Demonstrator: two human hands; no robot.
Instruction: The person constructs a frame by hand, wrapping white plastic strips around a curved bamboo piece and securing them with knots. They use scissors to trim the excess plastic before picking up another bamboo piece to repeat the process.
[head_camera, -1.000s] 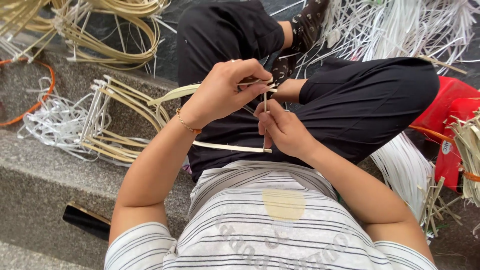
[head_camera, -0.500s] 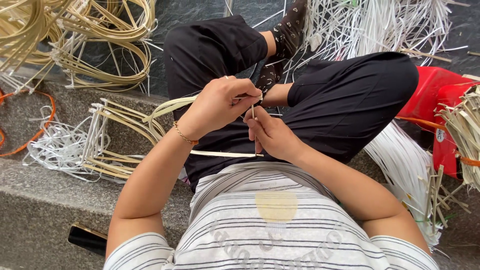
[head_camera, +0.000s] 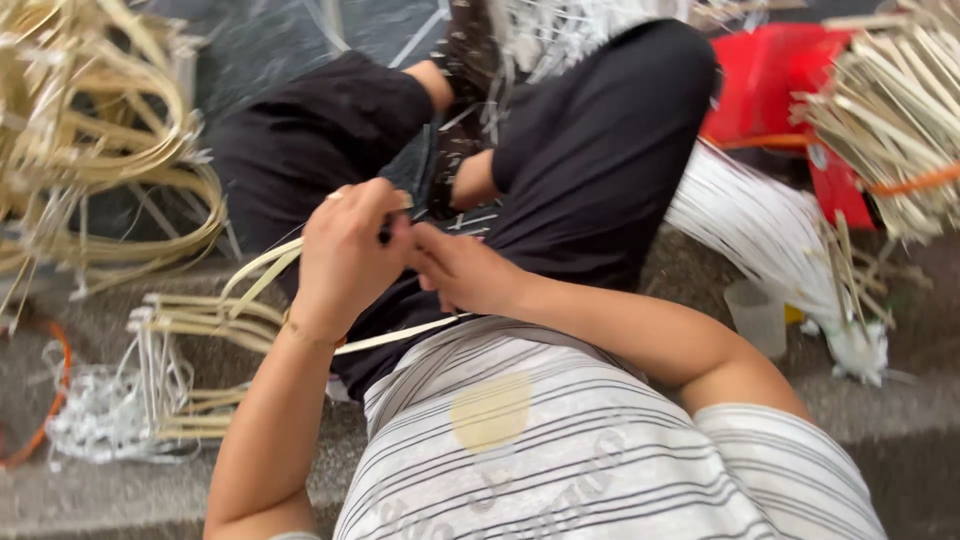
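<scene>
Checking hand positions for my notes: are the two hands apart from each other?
No, the left hand and right hand meet over the lap, closed together around a pale strip.

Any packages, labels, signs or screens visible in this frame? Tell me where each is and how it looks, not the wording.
Small round label: on the red container at upper right, pale with dark marks, partly hidden by strips.
Printed lettering on the striped shirt: bottom centre, grey on white with dark stripes, under a yellow round patch.
Clear plastic cup: on the stone step at right, unlabelled.
No signs or screens in view.

Striped tee (head_camera: 560, 450), blk trousers (head_camera: 590, 150), wrist bangle (head_camera: 310, 332)
</scene>
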